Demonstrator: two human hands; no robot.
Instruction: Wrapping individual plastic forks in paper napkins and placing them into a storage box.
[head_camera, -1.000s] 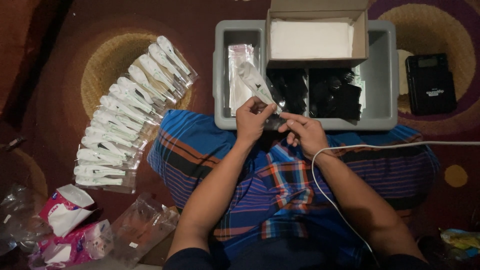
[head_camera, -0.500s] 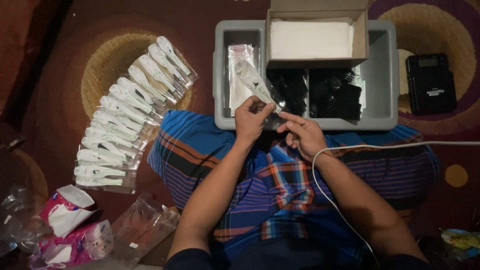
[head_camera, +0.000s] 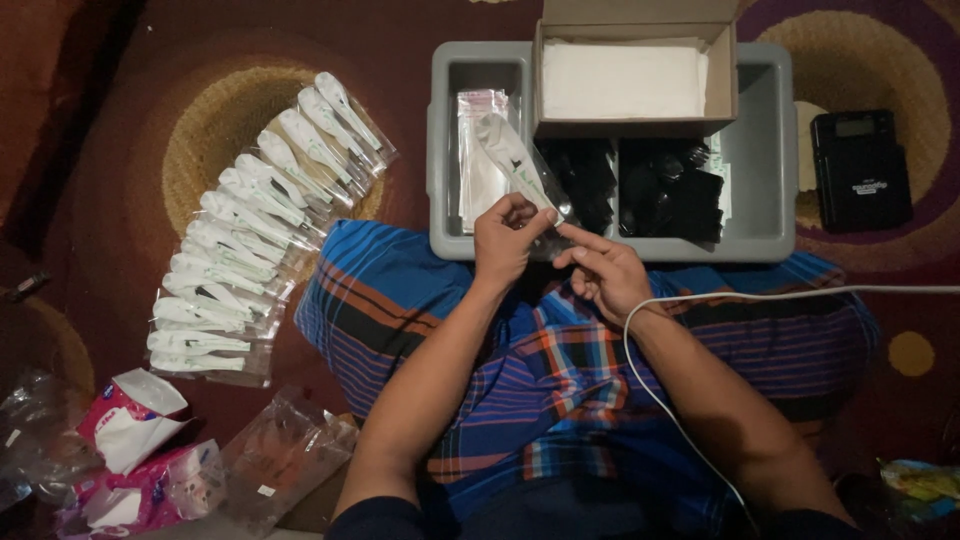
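A fanned row of clear plastic sleeves (head_camera: 250, 230), each holding a white spoon-shaped piece, lies on the dark red patterned carpet (head_camera: 120, 120) at the left — glossy film over hard white plastic. The left hand (head_camera: 508, 240) pinches shut on one more slim transparent sleeve with a white piece inside (head_camera: 515, 160), held tilted just over the near rim of the grey plastic tray (head_camera: 770, 150). The right hand (head_camera: 605, 272) touches its lower end, forefinger out, other fingers loosely curled. Sealing it well seems to want the film held taut and flat — no creases. An open brown cardboard box (head_camera: 722, 80) sits in the tray; a black rectangular device (head_camera: 860, 170) lies beyond.
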